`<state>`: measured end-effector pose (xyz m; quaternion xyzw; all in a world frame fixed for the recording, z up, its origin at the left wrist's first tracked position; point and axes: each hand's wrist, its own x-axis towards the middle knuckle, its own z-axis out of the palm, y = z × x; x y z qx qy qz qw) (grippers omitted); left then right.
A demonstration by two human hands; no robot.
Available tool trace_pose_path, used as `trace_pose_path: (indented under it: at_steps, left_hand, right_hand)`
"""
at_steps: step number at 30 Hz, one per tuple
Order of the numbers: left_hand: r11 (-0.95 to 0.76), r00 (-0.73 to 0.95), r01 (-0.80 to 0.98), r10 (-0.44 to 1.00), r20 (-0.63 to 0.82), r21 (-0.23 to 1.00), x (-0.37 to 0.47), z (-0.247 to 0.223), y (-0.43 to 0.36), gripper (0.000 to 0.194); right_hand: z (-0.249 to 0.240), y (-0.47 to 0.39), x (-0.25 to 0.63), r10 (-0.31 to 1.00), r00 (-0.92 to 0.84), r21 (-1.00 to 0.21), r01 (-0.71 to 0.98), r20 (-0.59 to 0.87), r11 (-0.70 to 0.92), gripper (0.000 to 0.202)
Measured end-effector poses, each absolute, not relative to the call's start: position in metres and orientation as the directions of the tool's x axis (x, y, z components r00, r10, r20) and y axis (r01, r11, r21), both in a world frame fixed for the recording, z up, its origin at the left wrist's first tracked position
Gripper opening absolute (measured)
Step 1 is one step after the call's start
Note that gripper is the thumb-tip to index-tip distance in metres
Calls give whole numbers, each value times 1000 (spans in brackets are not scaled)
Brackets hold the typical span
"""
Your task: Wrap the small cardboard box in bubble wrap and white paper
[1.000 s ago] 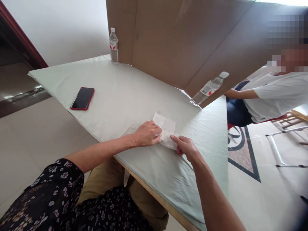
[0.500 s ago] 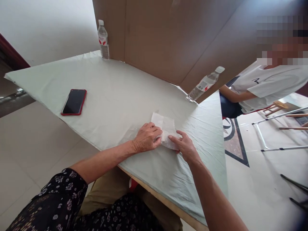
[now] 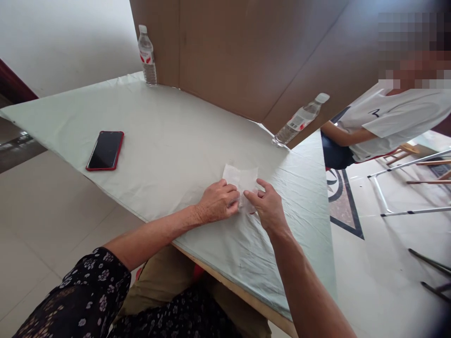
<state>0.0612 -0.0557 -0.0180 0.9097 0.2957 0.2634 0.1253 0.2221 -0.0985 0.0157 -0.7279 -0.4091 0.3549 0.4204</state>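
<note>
A thin, whitish, partly see-through sheet [image 3: 243, 176] lies near the table's front edge; whether it is paper or plastic I cannot tell. My left hand [image 3: 220, 201] is closed over its left side, fingers curled and thumb pressed in. From the right, my right hand [image 3: 267, 202] grips the sheet's right part between thumb and fingers. The two hands are close together but apart, with a crumpled strip of the sheet between them. A clear, filmy piece also seems to spread on the cloth left of my left hand.
A pale green cloth [image 3: 169, 136] covers the table. A phone in a red case [image 3: 104, 150] lies at left. Two water bottles [image 3: 147, 56] stand against a tall cardboard panel [image 3: 225, 56] at the back. Beyond the right edge sits a person in a white shirt [image 3: 394, 122].
My right hand has shifted slightly up and left, nearer my left hand, and the sheet's right side has moved with it. My left hand stays closed in nearly the same place.
</note>
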Motion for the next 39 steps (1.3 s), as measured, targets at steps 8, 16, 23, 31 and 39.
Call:
trace_pose_path:
  at_steps: [8,16,23,31,39]
  left_hand:
    - [-670,628,332,682,374,664,64,-23,-53,20]
    - [-340,389,293,896,213,894,65,-22,-53,23]
    - [-357,425,348,884,193,867,69,-23,-54,19]
    - [-398,433,361,873,226,843,71,-27,-52,21]
    - [-505,489,407,824,285,761,70,-30,-51,29]
  right_hand:
    - [22,-99,211,959,278,-783,585,-52,-211,77]
    - [17,-113,208,994,-89,-446,888,70,111,72]
    - [26,-102,212,982,-186,-406,899,-15,164,79]
    - [16,-96,247,974,217,-845,530,62,-64,59]
    - [2,-65,241,990,42,-712,699,131,64,52]
